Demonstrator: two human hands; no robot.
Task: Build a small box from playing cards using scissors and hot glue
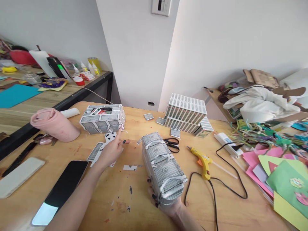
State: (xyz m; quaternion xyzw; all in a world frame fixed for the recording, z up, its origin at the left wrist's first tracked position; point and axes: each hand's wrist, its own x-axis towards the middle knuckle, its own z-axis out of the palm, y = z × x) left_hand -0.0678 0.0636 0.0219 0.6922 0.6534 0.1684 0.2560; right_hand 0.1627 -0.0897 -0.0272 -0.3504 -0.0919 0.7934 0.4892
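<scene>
Head view: the right hand [170,208] clasps a card-covered block [163,163] above the table [138,205]; the left hand [112,152], thumb and forefinger parted, points toward a box [101,125]. Comparing seems the current step; the next move calls for steady support.

A box [103,124] sits just beyond my left hand [112,152], perhaps touching it; the phone [68,179] lies nearer me, leftward. In my right hand [171,208] is a block [162,162], scissors [169,143] beyond it, glue gun [205,164] rightward.

One head-worn view — forward and down — across the table [138,208]
</scene>
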